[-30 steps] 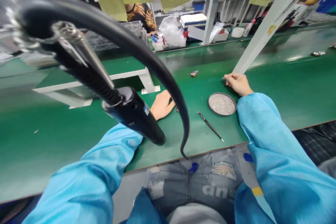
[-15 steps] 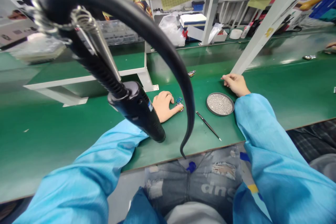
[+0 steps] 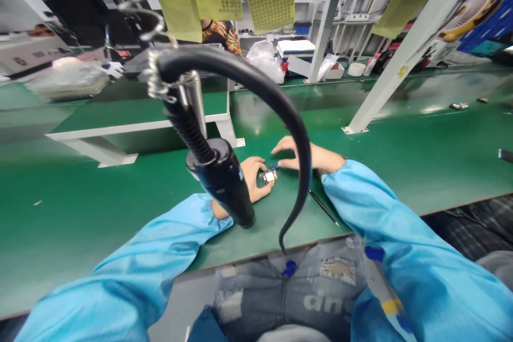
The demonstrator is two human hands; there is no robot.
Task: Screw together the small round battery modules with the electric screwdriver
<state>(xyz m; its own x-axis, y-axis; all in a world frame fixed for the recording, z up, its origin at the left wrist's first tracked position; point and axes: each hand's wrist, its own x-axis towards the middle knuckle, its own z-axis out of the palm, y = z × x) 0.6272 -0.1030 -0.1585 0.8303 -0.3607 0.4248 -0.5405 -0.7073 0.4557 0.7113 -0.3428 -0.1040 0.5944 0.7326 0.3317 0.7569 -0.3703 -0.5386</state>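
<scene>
My left hand [image 3: 252,179] rests on the green bench, thumb and forefinger closed round the edges of a small round electronic part [image 3: 270,176] with a pale, shiny middle. Just beyond that part lies a tiny blue circuit board [image 3: 274,166]. My right hand [image 3: 306,156] reaches in from the right, thumb and fingers apart, with the thumb tip close beside the board; I cannot tell whether they touch. A hanging black cable crosses in front of this hand. Black tweezers [image 3: 324,208] lie near my right sleeve, which hides most of the round dish.
A black electric screwdriver [image 3: 224,187] hangs from a coiled spring before my left forearm, its thick cable [image 3: 298,128] looping right. A white-legged raised shelf [image 3: 136,123] stands at back left. A white post [image 3: 393,69] rises at right, with small parts [image 3: 458,106] beyond it.
My right hand has moved left from beyond the dish to the blue board, its arm now covering the dish. The left fingers have closed round the round part. The view has shifted, too.
</scene>
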